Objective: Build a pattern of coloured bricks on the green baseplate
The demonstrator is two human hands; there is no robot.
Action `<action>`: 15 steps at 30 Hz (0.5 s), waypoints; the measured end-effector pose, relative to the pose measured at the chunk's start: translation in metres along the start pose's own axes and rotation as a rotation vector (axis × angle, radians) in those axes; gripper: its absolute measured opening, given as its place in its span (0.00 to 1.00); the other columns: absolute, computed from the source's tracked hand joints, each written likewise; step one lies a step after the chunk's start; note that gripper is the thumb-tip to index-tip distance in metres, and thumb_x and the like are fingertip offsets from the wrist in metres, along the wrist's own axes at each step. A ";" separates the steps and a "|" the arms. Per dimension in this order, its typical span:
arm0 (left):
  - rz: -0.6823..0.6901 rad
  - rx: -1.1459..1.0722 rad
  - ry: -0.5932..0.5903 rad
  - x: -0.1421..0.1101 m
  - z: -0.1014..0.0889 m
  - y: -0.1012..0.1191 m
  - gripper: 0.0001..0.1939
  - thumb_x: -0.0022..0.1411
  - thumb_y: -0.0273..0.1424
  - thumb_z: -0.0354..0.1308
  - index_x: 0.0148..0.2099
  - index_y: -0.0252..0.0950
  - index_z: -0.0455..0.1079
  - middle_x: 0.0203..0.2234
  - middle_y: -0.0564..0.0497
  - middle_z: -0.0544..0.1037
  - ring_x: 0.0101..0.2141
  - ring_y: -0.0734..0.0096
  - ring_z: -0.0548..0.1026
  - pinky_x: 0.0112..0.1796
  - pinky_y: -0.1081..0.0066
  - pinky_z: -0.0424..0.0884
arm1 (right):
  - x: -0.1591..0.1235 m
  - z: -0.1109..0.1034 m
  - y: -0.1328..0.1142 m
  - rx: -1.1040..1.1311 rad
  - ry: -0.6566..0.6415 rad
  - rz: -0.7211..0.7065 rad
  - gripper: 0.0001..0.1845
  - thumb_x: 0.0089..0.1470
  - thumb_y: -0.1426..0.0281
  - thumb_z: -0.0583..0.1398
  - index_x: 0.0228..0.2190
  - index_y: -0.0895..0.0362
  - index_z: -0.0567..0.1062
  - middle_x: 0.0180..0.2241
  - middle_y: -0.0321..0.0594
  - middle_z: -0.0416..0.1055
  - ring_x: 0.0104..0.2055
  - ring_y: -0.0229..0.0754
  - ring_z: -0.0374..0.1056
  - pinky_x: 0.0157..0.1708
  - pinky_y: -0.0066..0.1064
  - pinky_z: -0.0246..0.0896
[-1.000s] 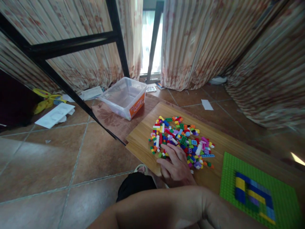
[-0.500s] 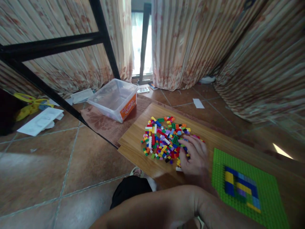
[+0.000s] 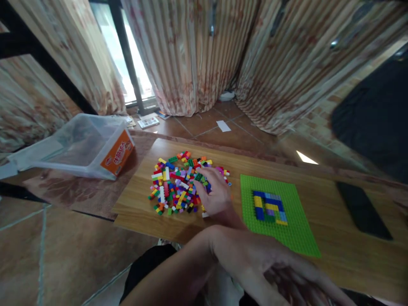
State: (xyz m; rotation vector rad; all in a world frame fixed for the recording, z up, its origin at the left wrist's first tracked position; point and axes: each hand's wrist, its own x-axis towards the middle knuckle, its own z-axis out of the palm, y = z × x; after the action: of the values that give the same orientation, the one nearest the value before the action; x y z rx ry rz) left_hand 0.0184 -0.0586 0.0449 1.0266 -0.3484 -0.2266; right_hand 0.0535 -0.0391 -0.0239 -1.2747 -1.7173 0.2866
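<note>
My right hand is over the right side of a pile of small coloured toy bricks, thumb and fingers apart, with a dark green brick near the fingertips. Its underside is hidden. My left forearm crosses in front of the right one. My left hand hangs near the table's front edge, loosely bent with fingers apart and slightly blurred; I see nothing in it. To the right of the pile lies a green baseplate, carrying a block of blue, yellow, light blue, purple and green bricks.
The wooden table holds a dark flat phone-like object at the right. A clear plastic tub with an orange label stands on a brown cloth at the left. Curtains hang behind, and white paper lies on the floor.
The view has swung right, bringing the dark flat object and my left hand into sight. My right hand stays at the right side of the brick pile.
</note>
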 end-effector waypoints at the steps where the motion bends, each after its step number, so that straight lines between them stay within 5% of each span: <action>1: -0.055 0.017 0.024 -0.003 0.002 0.004 0.30 0.48 0.28 0.67 0.56 0.36 0.72 0.39 0.49 0.78 0.42 0.59 0.78 0.42 0.68 0.74 | 0.000 -0.004 0.000 0.042 0.040 0.017 0.13 0.57 0.70 0.58 0.45 0.52 0.75 0.45 0.43 0.72 0.49 0.44 0.68 0.52 0.38 0.64; 6: -0.019 0.060 0.197 -0.021 0.015 0.015 0.42 0.44 0.34 0.70 0.62 0.37 0.65 0.42 0.46 0.78 0.43 0.59 0.76 0.46 0.65 0.72 | -0.005 -0.022 0.014 0.162 0.207 0.113 0.11 0.54 0.70 0.60 0.40 0.52 0.78 0.43 0.42 0.70 0.44 0.42 0.70 0.43 0.34 0.69; 11: 0.233 0.081 0.596 -0.028 0.015 0.008 0.36 0.46 0.49 0.67 0.55 0.37 0.73 0.39 0.42 0.79 0.36 0.60 0.77 0.39 0.64 0.73 | -0.015 -0.050 0.028 0.222 0.179 0.116 0.12 0.56 0.67 0.58 0.42 0.50 0.77 0.46 0.40 0.70 0.45 0.42 0.70 0.40 0.33 0.69; 15: 0.409 0.075 1.002 -0.025 -0.001 0.002 0.26 0.50 0.46 0.66 0.48 0.35 0.77 0.33 0.45 0.78 0.31 0.68 0.75 0.33 0.70 0.70 | -0.016 -0.082 0.036 0.200 0.159 0.123 0.16 0.53 0.68 0.60 0.45 0.50 0.75 0.45 0.40 0.73 0.46 0.43 0.69 0.45 0.38 0.67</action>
State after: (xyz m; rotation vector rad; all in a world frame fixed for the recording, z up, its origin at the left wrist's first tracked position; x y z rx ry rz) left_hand -0.0044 -0.0475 0.0419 0.9980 0.3525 0.6657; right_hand 0.1402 -0.0641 -0.0125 -1.2233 -1.4413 0.4079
